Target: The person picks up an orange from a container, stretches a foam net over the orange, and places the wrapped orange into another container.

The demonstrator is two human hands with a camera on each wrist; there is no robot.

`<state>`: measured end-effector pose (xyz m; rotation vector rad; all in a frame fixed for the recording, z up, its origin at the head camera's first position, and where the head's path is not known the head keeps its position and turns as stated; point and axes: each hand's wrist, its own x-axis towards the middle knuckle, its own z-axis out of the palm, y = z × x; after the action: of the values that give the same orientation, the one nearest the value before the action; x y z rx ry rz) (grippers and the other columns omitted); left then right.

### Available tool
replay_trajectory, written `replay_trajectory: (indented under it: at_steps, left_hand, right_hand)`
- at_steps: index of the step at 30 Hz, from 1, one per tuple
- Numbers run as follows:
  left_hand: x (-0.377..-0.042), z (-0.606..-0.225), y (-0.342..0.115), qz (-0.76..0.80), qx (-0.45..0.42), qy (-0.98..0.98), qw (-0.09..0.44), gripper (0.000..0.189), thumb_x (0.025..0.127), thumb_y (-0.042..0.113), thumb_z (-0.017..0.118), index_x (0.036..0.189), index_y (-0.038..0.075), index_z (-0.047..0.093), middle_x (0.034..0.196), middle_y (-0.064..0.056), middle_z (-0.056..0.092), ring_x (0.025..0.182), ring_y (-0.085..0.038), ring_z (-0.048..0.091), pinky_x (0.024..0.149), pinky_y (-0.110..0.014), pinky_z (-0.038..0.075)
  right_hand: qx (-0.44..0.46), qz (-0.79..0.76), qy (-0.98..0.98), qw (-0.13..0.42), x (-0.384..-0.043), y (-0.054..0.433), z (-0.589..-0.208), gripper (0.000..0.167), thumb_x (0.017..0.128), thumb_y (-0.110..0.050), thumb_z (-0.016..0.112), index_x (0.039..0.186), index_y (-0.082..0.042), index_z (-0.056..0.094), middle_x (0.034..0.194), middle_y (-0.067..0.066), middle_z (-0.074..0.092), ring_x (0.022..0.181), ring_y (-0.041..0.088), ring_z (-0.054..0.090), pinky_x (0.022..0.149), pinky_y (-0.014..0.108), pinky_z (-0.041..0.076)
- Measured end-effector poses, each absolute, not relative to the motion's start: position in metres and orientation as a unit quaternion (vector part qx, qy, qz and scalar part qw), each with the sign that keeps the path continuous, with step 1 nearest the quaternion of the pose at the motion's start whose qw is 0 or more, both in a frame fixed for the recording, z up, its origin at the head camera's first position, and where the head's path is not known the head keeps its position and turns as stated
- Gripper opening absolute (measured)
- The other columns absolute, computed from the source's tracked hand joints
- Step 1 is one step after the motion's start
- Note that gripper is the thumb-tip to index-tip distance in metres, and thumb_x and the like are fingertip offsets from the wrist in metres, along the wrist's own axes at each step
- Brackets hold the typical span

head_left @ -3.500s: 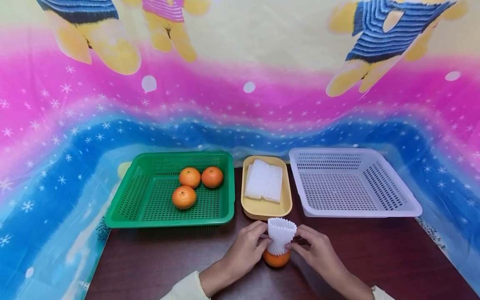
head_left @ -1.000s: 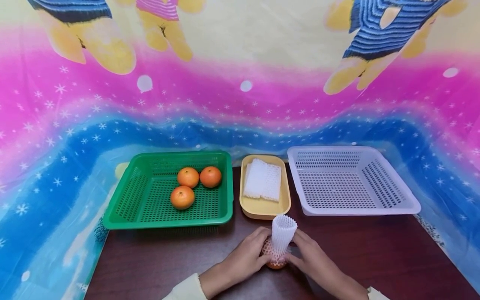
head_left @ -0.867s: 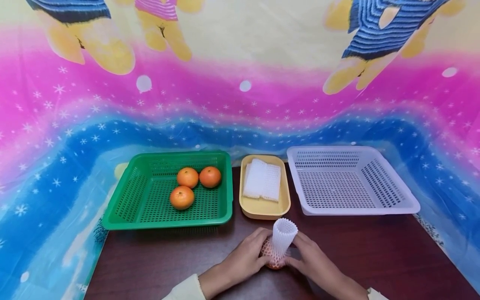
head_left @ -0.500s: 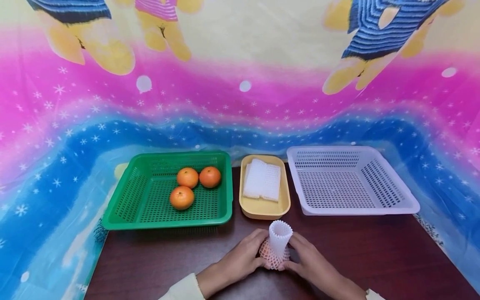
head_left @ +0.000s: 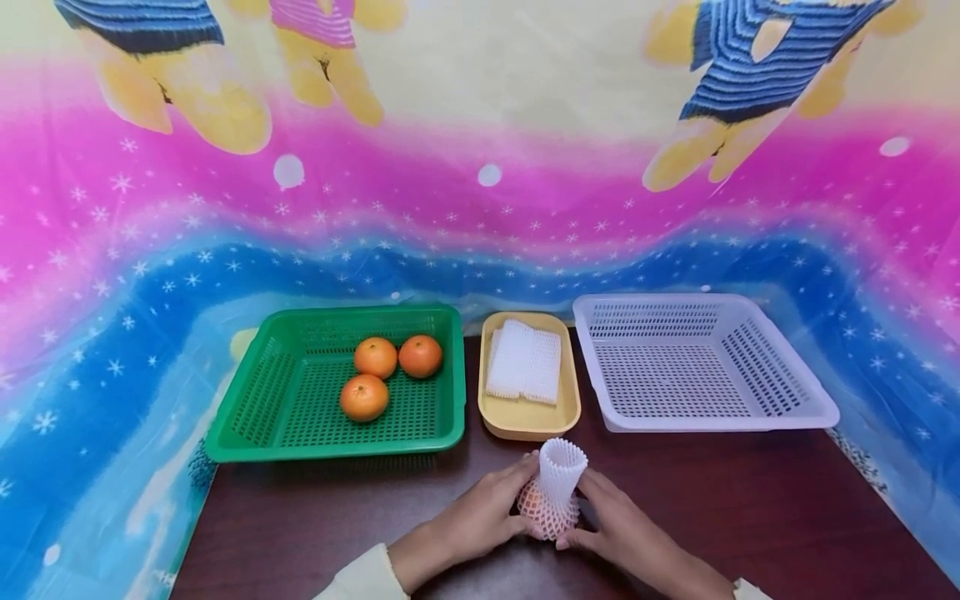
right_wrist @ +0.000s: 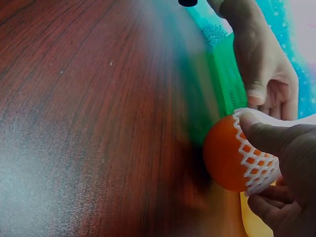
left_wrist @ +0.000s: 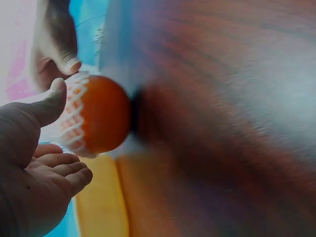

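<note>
An orange (left_wrist: 111, 114) stands on the table between my two hands, its lower part bare in both wrist views. Over its upper part stretches a white foam net (head_left: 561, 475), whose narrow end sticks up as an open tube. My left hand (head_left: 483, 510) holds the net from the left, its thumb at the net's lower edge. From the other side my right hand (head_left: 624, 523) grips it too; in the right wrist view the thumb (right_wrist: 259, 132) presses on the mesh and the fingers curl beneath. In the head view the net hides most of the orange.
A green basket (head_left: 337, 454) at the back left holds 3 more oranges (head_left: 364, 398). Beside it, a yellow tray (head_left: 528, 423) carries folded foam nets (head_left: 525, 362). A pale lilac basket (head_left: 720, 423) stands at the back right. Patterned cloth hangs behind the dark wooden table (head_left: 300, 533).
The foam net has been drawn lower and wider over the orange, which showed more below it 3.5 s ago. Both hands have shifted slightly down; the tube end leans less to the right.
</note>
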<state>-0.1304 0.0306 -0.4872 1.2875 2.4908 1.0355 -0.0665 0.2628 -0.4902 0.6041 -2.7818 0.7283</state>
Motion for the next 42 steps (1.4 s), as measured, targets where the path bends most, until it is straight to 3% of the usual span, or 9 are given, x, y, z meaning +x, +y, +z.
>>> replay_trajectory:
  at_steps: [7, 16, 22, 30, 37, 42]
  left_hand:
    - [-0.132, -0.477, 0.034, 0.361, 0.424, 0.828, 0.072, 0.069, 0.093, 0.024, 0.075, 0.153, 0.007, 0.046, 0.151, -0.008, 0.056, 0.139, -0.018, 0.055, 0.116, -0.031, 0.045]
    - [-0.13, -0.492, 0.039, 0.363, 0.421, 0.83, 0.046, 0.066, 0.089, 0.021, 0.079, 0.147, 0.007, 0.051, 0.144, -0.005, 0.062, 0.133, -0.015, 0.059, 0.112, -0.03, 0.049]
    - [-0.13, -0.498, 0.035, 0.361, 0.433, 0.825, 0.048, 0.076, 0.087, 0.028, 0.08, 0.151, 0.006, 0.046, 0.148, -0.008, 0.058, 0.136, -0.018, 0.057, 0.113, -0.032, 0.048]
    - [-0.128, -0.505, 0.032, 0.367, 0.437, 0.819, 0.057, 0.078, 0.091, 0.031, 0.075, 0.155, 0.001, 0.04, 0.156, -0.018, 0.049, 0.144, -0.026, 0.049, 0.119, -0.037, 0.043]
    - [-0.129, -0.506, 0.029, 0.348, 0.445, 0.822, 0.071, 0.084, 0.095, 0.03, 0.071, 0.159, -0.003, 0.028, 0.159, -0.023, 0.04, 0.146, -0.027, 0.046, 0.118, -0.038, 0.042]
    - [-0.132, -0.5, 0.028, 0.34, 0.44, 0.825, 0.101, 0.08, 0.1, 0.037, 0.063, 0.159, -0.004, 0.027, 0.162, -0.021, 0.034, 0.149, -0.029, 0.041, 0.12, -0.042, 0.04]
  right_hand:
    - [0.192, 0.235, -0.945, 0.118, -0.066, 0.264, -0.488, 0.085, 0.069, -0.03, 0.093, 0.141, -0.004, 0.056, 0.137, 0.014, 0.062, 0.123, 0.032, 0.062, 0.097, 0.049, 0.058]
    - [0.208, 0.261, -0.931, 0.146, -0.072, 0.265, -0.491, 0.08, 0.066, -0.023, 0.095, 0.136, -0.004, 0.059, 0.132, 0.012, 0.067, 0.118, 0.029, 0.066, 0.093, 0.039, 0.061]
    - [0.217, 0.267, -0.931, 0.12, -0.071, 0.265, -0.493, 0.084, 0.069, -0.026, 0.093, 0.141, -0.007, 0.056, 0.135, 0.01, 0.065, 0.121, 0.027, 0.064, 0.096, 0.038, 0.06]
    - [0.195, 0.291, -0.935, 0.064, -0.069, 0.266, -0.495, 0.087, 0.075, -0.042, 0.084, 0.147, -0.005, 0.05, 0.142, 0.011, 0.061, 0.13, 0.03, 0.059, 0.107, 0.032, 0.053]
    - [0.191, 0.293, -0.936, 0.036, -0.069, 0.266, -0.497, 0.089, 0.078, -0.048, 0.079, 0.151, -0.006, 0.047, 0.147, 0.016, 0.058, 0.132, 0.034, 0.058, 0.106, 0.04, 0.054]
    - [0.192, 0.282, -0.939, 0.039, -0.069, 0.266, -0.496, 0.088, 0.08, -0.049, 0.08, 0.15, -0.007, 0.047, 0.146, 0.016, 0.058, 0.133, 0.034, 0.057, 0.105, 0.045, 0.054]
